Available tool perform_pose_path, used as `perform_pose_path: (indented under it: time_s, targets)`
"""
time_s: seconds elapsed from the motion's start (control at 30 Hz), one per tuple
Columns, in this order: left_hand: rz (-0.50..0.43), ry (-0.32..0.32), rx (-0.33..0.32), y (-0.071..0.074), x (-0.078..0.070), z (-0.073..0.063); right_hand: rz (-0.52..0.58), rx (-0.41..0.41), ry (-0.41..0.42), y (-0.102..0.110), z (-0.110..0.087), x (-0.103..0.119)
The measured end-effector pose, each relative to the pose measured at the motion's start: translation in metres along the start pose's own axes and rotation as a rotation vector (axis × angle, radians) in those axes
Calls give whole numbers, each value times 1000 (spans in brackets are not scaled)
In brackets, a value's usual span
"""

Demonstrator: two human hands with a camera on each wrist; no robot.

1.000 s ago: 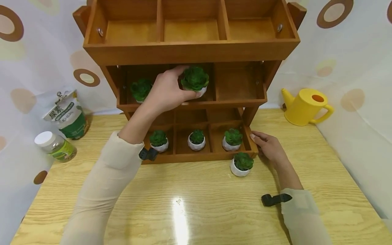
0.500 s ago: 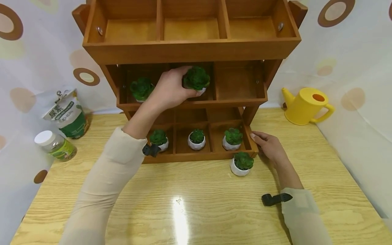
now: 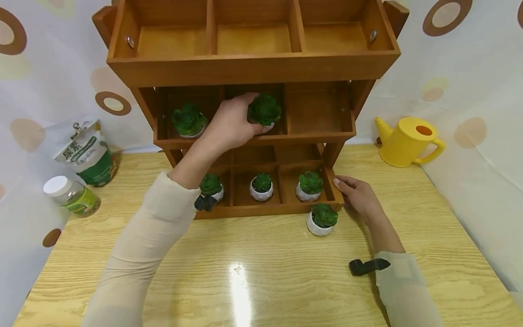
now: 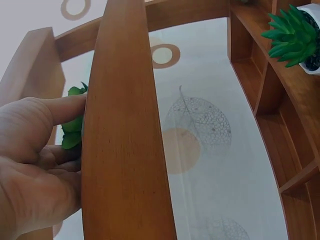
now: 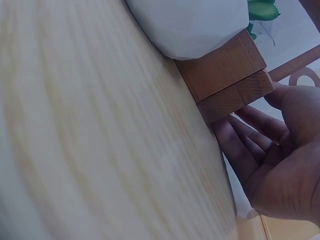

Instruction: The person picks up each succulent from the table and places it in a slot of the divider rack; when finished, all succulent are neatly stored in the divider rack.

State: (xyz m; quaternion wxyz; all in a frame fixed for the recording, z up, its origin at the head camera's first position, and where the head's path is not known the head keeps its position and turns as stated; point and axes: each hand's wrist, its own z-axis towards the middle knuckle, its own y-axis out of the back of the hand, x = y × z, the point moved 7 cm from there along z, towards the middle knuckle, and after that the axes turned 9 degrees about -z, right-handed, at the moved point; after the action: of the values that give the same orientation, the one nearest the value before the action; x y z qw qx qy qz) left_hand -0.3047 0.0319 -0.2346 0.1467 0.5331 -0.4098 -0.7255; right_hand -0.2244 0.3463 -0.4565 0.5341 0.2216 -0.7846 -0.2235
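Note:
My left hand [image 3: 234,121] grips a potted succulent [image 3: 265,110] in the middle compartment of the wooden shelf's [image 3: 253,70] middle tier. Its white pot is mostly covered by the fingers, and in the left wrist view a wooden board hides much of the plant. Another succulent [image 3: 189,120] sits in the compartment to the left. At the bottom tier's right end, my right hand [image 3: 360,196] holds the shelf's corner, thumb above and fingers bent against the outer side, as the right wrist view shows. A white-potted succulent [image 3: 322,219] stands on the table before that corner.
The bottom tier bears a left succulent [image 3: 211,185], a middle one [image 3: 261,186] and a right one [image 3: 309,185]. A yellow watering can [image 3: 408,141] stands right of the shelf. To the left are a clipped bag [image 3: 91,156] and a white-lidded jar [image 3: 72,195].
My left hand has moved slightly right and down with the succulent, which now sits lower in the middle compartment. The right hand stays at the shelf's corner.

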Motion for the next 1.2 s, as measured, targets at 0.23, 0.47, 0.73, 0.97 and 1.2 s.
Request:
perform_pose_path:
  time_s: [0.23,0.47,0.73,0.97,1.2]
  targets:
    - [3,-14,4,-1,2,-4,12,3,4,-3,0,1]
    - [12,48,44,-1,5,-8,6,3,10,-3,0,1]
    - [-12,42,31,2,4,-13,11,5,24,-2,1,1]
    - [-37,-2,-7,5,1,-23,26,3,47,-2,2,0]
    - [-103,-124,-95,12,-12,-47,8,-8,55,0,3,-2]
